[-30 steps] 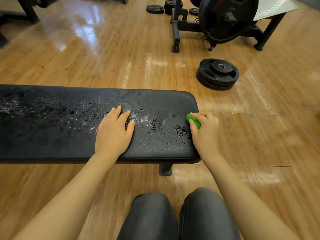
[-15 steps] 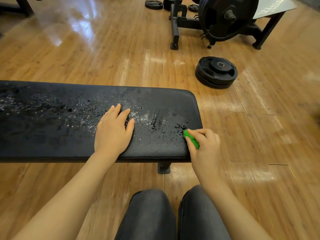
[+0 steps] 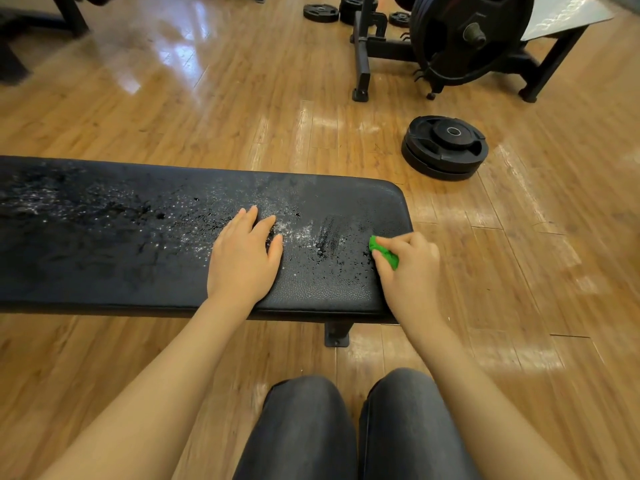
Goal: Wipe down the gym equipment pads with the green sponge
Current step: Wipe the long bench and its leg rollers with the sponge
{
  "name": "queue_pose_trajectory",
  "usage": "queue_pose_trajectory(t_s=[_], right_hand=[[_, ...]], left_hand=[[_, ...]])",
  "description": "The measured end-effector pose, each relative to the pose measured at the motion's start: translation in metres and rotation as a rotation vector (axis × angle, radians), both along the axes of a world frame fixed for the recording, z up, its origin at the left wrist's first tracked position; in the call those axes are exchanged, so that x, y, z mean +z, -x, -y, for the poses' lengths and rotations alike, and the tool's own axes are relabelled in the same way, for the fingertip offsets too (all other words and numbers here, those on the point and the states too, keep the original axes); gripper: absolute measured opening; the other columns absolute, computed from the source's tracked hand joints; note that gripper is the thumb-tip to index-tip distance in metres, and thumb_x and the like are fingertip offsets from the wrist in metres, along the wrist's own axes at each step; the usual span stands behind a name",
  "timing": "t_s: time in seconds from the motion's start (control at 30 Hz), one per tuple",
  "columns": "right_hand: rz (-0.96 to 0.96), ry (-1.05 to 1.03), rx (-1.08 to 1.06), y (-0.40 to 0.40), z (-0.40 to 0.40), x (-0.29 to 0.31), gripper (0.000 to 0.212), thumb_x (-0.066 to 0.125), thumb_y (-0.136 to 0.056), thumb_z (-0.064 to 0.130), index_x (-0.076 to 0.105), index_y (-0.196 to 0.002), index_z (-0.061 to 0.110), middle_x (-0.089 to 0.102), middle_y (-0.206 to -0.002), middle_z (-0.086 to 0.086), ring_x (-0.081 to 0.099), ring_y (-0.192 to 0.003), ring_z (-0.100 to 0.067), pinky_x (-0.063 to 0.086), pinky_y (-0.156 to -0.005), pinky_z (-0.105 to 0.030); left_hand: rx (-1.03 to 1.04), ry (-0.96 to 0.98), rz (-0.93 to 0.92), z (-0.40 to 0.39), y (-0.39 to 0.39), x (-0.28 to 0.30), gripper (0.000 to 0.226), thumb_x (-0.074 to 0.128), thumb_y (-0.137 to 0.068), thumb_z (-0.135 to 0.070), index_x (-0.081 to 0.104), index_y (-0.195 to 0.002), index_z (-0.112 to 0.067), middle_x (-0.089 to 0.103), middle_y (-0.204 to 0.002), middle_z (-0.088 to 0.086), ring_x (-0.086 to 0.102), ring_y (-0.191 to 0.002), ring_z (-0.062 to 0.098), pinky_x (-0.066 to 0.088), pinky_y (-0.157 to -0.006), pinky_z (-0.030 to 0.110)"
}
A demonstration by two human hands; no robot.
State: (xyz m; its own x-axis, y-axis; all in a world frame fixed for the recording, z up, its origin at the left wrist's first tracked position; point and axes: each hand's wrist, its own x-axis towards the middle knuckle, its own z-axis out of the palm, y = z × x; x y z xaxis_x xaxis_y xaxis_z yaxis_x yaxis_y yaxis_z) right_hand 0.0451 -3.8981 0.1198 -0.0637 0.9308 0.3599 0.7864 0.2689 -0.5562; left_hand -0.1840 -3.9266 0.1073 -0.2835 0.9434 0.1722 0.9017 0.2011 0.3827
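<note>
A long black bench pad [image 3: 104,258] lies across the view, speckled with white droplets and wet streaks. My left hand [image 3: 242,258] rests flat on the pad near its right half, fingers straight. My right hand [image 3: 408,268] grips a small green sponge [image 3: 382,254] at the pad's right end, with the sponge pressed against the surface. Most of the sponge is hidden inside my fingers.
A stack of black weight plates [image 3: 445,145] lies on the wooden floor beyond the bench's right end. A loaded plate rack [image 3: 460,39] stands at the back right. My knees [image 3: 346,427] are just in front of the bench, and its foot [image 3: 337,332] shows below.
My right hand with the sponge slid toward the near edge of the pad, then back up along the right end. My left hand stayed in place.
</note>
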Motion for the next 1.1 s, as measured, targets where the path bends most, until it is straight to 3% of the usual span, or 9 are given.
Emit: queue_pose_trajectory(t_s=[0.13,0.3,0.37,0.57,0.67,0.8,0.97,1.1], right_hand=[[0.005,-0.04,0.023,-0.004,0.038,-0.006,0.016,0.073,-0.083,0.012,0.075,-0.099,0.014,0.058,-0.087,0.001,0.043,-0.084,-0.018,0.025,-0.082,0.001],[0.015,-0.007,0.04,-0.002,0.007,-0.004,0.014,0.074,-0.083,0.013,0.076,-0.096,0.012,0.058,-0.086,-0.003,0.05,-0.084,-0.026,0.022,-0.077,0.0],[0.025,0.013,0.055,0.003,-0.018,-0.004,0.015,0.071,-0.085,0.015,0.075,-0.099,0.012,0.058,-0.09,-0.005,0.051,-0.088,-0.028,0.022,-0.073,-0.009],[0.023,0.081,0.056,0.015,-0.065,-0.004,0.022,0.065,-0.09,0.025,0.072,-0.109,0.017,0.054,-0.096,0.001,0.054,-0.1,-0.028,0.043,-0.088,-0.036],[0.034,0.07,0.072,0.012,-0.055,-0.004,0.023,0.064,-0.091,0.026,0.071,-0.112,0.019,0.051,-0.094,0.004,0.052,-0.099,-0.025,0.04,-0.085,-0.031],[0.064,0.069,0.075,0.009,-0.03,-0.002,0.025,0.064,-0.091,0.026,0.071,-0.114,0.018,0.05,-0.093,0.006,0.045,-0.096,-0.02,0.024,-0.075,-0.017],[0.073,0.056,0.106,0.003,0.014,0.0,0.025,0.069,-0.087,0.02,0.071,-0.112,0.015,0.049,-0.093,0.007,0.038,-0.09,-0.015,0.022,-0.073,-0.011],[0.066,0.082,0.148,-0.003,0.013,0.002,0.023,0.072,-0.085,0.02,0.073,-0.107,0.017,0.057,-0.094,0.003,0.047,-0.091,-0.018,0.031,-0.078,-0.009]], left_hand=[[0.001,0.001,-0.004,0.0,0.0,0.0,0.045,0.042,-0.099,-0.037,0.05,-0.14,-0.018,0.037,-0.152,0.008,0.027,-0.143,0.024,0.026,-0.115,0.043],[-0.006,0.0,-0.002,0.0,0.0,0.0,0.045,0.042,-0.1,-0.037,0.049,-0.14,-0.017,0.037,-0.152,0.009,0.027,-0.143,0.024,0.026,-0.115,0.043],[-0.006,-0.001,-0.007,0.0,0.0,0.0,0.045,0.042,-0.1,-0.036,0.05,-0.14,-0.017,0.037,-0.152,0.009,0.028,-0.143,0.024,0.026,-0.115,0.043],[-0.005,0.004,-0.007,-0.001,0.001,-0.002,0.045,0.041,-0.1,-0.037,0.049,-0.14,-0.018,0.037,-0.152,0.008,0.027,-0.143,0.024,0.027,-0.114,0.043],[-0.007,-0.001,-0.004,-0.001,0.001,-0.002,0.044,0.042,-0.1,-0.036,0.05,-0.139,-0.018,0.038,-0.151,0.009,0.028,-0.143,0.024,0.028,-0.114,0.044],[-0.006,-0.001,-0.004,0.0,0.001,-0.001,0.044,0.042,-0.1,-0.036,0.05,-0.14,-0.018,0.037,-0.152,0.009,0.027,-0.143,0.024,0.027,-0.114,0.043],[-0.008,-0.002,-0.002,0.0,0.001,-0.001,0.044,0.042,-0.1,-0.036,0.05,-0.139,-0.018,0.037,-0.152,0.009,0.028,-0.143,0.025,0.028,-0.114,0.043],[-0.008,-0.006,0.001,0.001,0.0,-0.001,0.044,0.043,-0.1,-0.035,0.05,-0.139,-0.017,0.038,-0.151,0.009,0.028,-0.143,0.025,0.028,-0.114,0.044]])
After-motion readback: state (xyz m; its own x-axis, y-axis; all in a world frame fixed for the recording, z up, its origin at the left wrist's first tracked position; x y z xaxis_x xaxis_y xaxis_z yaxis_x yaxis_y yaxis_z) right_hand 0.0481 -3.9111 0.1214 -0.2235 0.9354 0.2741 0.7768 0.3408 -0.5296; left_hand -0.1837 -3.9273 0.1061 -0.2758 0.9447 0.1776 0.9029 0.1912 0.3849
